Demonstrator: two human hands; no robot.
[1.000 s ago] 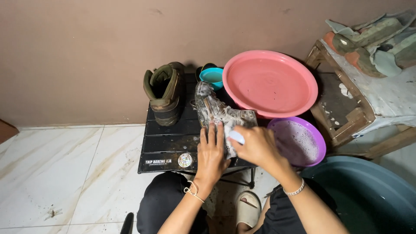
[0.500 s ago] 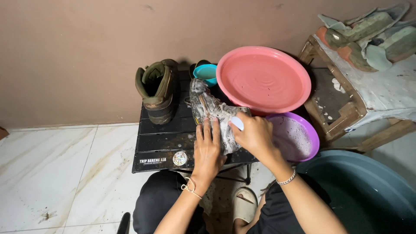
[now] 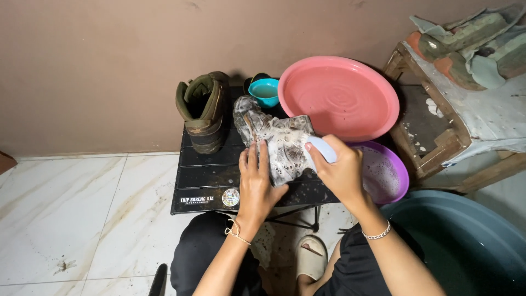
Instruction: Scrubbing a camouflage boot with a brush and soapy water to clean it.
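Your left hand [image 3: 256, 183], fingers spread, presses flat on the soapy boot [image 3: 276, 140] at the center of the black surface [image 3: 208, 175]. Your right hand [image 3: 341, 172] at 3 o'clock grips a pale brush [image 3: 321, 149], mid-scrub; next calls for steady strokes.

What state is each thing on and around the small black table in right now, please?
Soapy boot: on its side, foam-covered.
Olive-brown boot: upright, dry-looking.
Pink round basin: holds clear water.
Purple bowl: sudsy inside.
Teal cup: holds liquid.
Left hand: flat on the soapy boot.
Right hand: gripping a pale brush.
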